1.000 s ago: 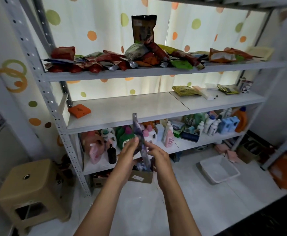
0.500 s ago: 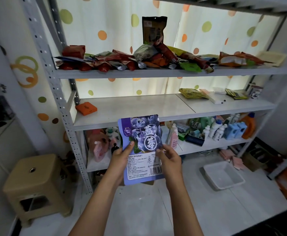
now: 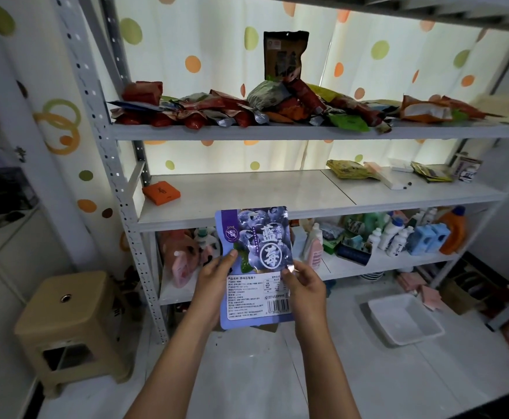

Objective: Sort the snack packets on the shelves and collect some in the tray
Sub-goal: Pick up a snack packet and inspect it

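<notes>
At the lower left of the frame I see a tan plastic stool (image 3: pixel 66 322) on the floor, just beside the shelf's perforated upright (image 3: pixel 102 164). Up the frame, the top shelf (image 3: pixel 277 132) carries a loose heap of snack packets (image 3: pixel 247 107) running from left of centre to the right edge, with one dark pouch (image 3: pixel 285 54) standing upright behind them. The middle shelf (image 3: pixel 247 195) is mostly bare: an orange box (image 3: pixel 161 192) at its left, and a few flat packets (image 3: pixel 349 170) at its right.

At centre frame both hands hold one purple blueberry packet (image 3: pixel 254 261) upright, label toward me, in front of the bottle-filled lower shelf. My left hand (image 3: pixel 214 282) has its grip clenched on the packet's left edge, thumb on the front; my right hand (image 3: pixel 306 285) pinches the right edge the same way. The white tray (image 3: pixel 404 320) sits on the floor at lower right, well apart from the hands.

The risks, as I judge them: the film looks glossy, so an edge pinch could slip once one hand lets go. Reaching into the top heap could drag neighbouring packets over the shelf lip. The tray is low and off to the side, so a tossed packet could land on the floor.
</notes>
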A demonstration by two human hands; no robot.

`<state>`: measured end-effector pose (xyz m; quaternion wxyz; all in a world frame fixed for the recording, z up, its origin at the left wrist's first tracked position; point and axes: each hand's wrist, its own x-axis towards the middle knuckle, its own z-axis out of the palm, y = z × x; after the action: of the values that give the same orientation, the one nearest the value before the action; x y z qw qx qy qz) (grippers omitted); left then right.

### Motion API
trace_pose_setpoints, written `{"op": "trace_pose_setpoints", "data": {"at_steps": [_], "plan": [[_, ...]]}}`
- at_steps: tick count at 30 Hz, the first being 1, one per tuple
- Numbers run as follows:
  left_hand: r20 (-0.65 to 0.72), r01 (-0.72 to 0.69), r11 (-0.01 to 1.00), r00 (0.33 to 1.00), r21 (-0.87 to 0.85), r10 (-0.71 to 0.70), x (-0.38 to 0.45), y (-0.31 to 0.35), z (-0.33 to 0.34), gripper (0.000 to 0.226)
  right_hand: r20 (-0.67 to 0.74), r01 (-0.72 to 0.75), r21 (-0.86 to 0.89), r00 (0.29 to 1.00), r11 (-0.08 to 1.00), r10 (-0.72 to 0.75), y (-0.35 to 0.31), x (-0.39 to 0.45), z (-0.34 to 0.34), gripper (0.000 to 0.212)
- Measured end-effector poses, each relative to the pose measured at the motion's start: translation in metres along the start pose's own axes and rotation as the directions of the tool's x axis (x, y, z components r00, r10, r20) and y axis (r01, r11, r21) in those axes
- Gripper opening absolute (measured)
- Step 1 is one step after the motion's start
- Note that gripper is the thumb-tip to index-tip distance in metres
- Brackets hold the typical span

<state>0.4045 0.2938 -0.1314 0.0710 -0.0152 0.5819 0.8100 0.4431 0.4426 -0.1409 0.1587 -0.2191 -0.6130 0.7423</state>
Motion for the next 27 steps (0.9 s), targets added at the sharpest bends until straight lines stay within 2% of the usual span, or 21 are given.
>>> {"op": "trace_pose_setpoints", "data": {"at_steps": [2, 5, 7, 10, 13, 20, 27], "plan": [[-0.048, -0.026, 1.000, 0.999, -0.012, 0.025, 0.001, 0.004, 0.003, 0.011, -0.025, -0.001, 0.026, 1.000, 1.000, 0.002, -0.004, 0.003, 0.000, 0.020], [-0.086, -0.032, 0.999, 0.996, 0.011, 0.033, 0.011, 0.017, 0.005, 0.022, -0.029, 0.015, 0.049, 0.999, 0.999, -0.014, -0.014, 0.010, 0.004, 0.016], [-0.103, -0.059, 0.998, 0.993, 0.016, 0.061, 0.021, 0.028, 0.005, 0.022, -0.014, 0.052, 0.051, 0.999, 0.997, -0.051, -0.025, 0.017, 0.010, 0.015], [-0.099, -0.112, 0.993, 0.988, 0.048, 0.116, 0.036, 0.052, 0.009, 0.013, 0.004, 0.113, 0.064, 0.994, 0.992, -0.113, -0.048, 0.032, 0.025, 0.018], [-0.089, -0.157, 0.986, 0.983, 0.060, 0.162, 0.057, 0.077, 0.010, 0.014, 0.041, 0.150, 0.090, 0.987, 0.985, -0.155, -0.077, 0.049, 0.043, 0.017], [-0.209, -0.360, 0.925, 0.902, 0.120, 0.378, 0.105, 0.126, 0.010, 0.020, 0.054, 0.265, 0.057, 0.962, 0.963, -0.268, -0.128, 0.090, 0.098, 0.019], [-0.114, -0.454, 0.848, 0.860, 0.273, 0.497, 0.168, 0.183, -0.020, 0.023, 0.078, 0.297, 0.068, 0.950, 0.952, -0.302, -0.167, 0.146, 0.169, 0.010]]}}
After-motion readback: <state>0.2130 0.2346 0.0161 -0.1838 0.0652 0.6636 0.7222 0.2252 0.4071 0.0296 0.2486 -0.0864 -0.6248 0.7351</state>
